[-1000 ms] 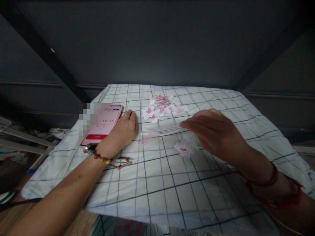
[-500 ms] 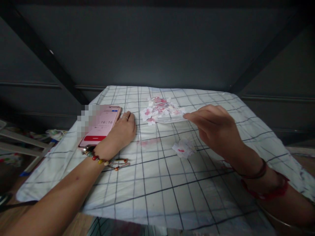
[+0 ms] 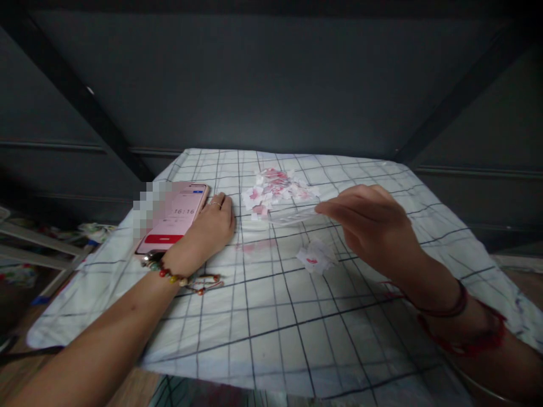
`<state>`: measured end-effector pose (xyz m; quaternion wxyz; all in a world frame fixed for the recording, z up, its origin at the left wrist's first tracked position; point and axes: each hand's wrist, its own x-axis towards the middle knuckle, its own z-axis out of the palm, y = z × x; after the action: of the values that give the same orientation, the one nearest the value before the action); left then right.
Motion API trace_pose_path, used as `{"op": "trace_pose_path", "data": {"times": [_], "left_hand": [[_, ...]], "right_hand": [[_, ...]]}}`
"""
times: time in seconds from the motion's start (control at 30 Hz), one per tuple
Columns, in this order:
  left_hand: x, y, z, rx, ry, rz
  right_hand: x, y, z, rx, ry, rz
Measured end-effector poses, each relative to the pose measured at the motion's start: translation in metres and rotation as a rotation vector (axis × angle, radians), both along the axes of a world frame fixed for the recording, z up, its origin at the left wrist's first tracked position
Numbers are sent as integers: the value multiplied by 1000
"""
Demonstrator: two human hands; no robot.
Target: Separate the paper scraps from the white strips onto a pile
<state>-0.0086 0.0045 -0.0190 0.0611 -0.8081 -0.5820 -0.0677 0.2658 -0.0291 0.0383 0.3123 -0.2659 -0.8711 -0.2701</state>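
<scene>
My right hand (image 3: pixel 369 223) pinches one end of a thin, clear plastic piece (image 3: pixel 292 216), its fingers pressed together. Slot-like marks run along this piece, but its kind is unclear. It reaches left along the front of a heap of torn white paper scraps (image 3: pixel 278 189) with pink-red stains. Below my right hand, a smaller clump of white paper (image 3: pixel 317 257) with a red mark lies on the cloth. My left hand (image 3: pixel 214 223) rests flat, palm down, fingers stretched out, at the right edge of a phone (image 3: pixel 172 220) showing 16:16.
A white cloth with dark grid lines (image 3: pixel 271 305) covers the table. Between my hands it bears a faint pink stain (image 3: pixel 255 247). A dark panel (image 3: pixel 254 85) rises behind the table. A pale chair frame (image 3: pixel 38 257) stands at the left.
My right hand has shifted slightly down and toward me. The clear plastic piece has come away from the front of the paper heap. My left hand stays where it was.
</scene>
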Motion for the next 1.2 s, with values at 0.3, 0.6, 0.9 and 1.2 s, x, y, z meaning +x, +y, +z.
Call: {"op": "trace_pose_path", "data": {"times": [0.3,0.6,0.9,1.2], "left_hand": [[1,-2,0,-1,-46,42],[-1,-1,-2,23,-69,2],[1,-2,3,6,-24,-5],[0,-1,-2,75,-18,1]], "right_hand": [[-14,-4,-3,14,-11,46],[4,-7,11,-18,13,50],[35,-4,22,-211,-47,32],[42,-5,24,-224,44,-6]]}}
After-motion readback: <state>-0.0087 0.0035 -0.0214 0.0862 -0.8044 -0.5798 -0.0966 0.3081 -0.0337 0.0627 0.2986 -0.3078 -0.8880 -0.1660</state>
